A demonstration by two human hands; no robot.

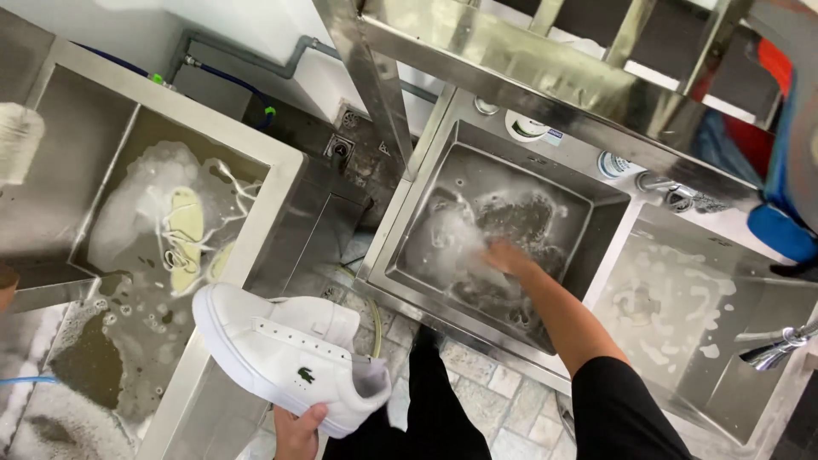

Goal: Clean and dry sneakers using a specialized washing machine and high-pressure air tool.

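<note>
Left hand (300,428) gripped white sneaker (285,353) by its heel; right hand (504,255) was in foamy steel sink (400,230), grip blurred, couldn't tell.

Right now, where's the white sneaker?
Head view, lower left of centre: the white sneaker is held by its heel end in the left hand, beside the soapy left sink, while the right hand is in the middle sink.

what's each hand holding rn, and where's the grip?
Left hand holds the white sneaker at the heel end. Right hand is down in the middle sink, in foamy water; whether it holds anything cannot be told.
</note>
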